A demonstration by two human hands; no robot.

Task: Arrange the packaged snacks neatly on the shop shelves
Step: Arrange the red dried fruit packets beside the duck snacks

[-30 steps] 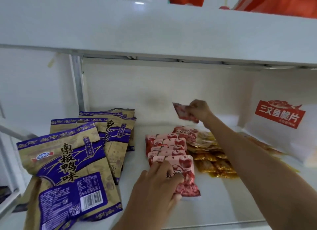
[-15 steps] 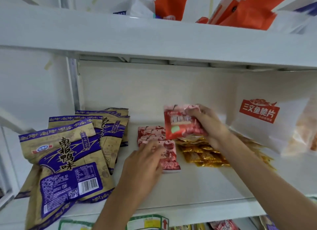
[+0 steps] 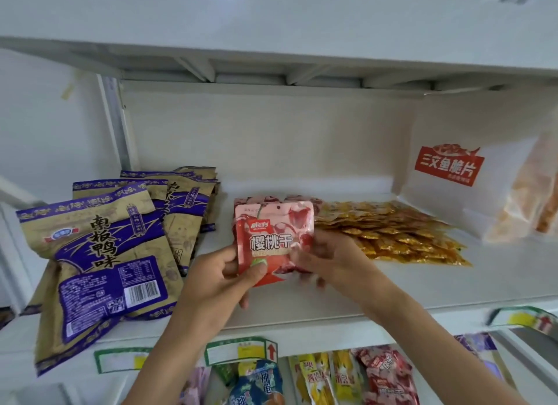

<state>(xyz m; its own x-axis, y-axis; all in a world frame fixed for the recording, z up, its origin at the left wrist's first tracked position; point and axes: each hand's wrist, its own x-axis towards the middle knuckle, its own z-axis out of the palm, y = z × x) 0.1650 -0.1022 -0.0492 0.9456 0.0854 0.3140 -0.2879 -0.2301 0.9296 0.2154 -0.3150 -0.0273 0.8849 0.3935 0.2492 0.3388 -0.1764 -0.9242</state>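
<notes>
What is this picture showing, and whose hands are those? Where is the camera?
No machine here: a person wears one camera on their head, looking down at their own two hands. The left hand and right hand together hold up a red and pink snack packet, each gripping one side. More of those packets stand behind it on the white shop shelf. To the left lean big purple and tan snack bags. To the right lies a flat heap of small golden packets, then a white bag with a red label. Under the shelf edge you can see price tags and more snacks on the shelf below.
</notes>
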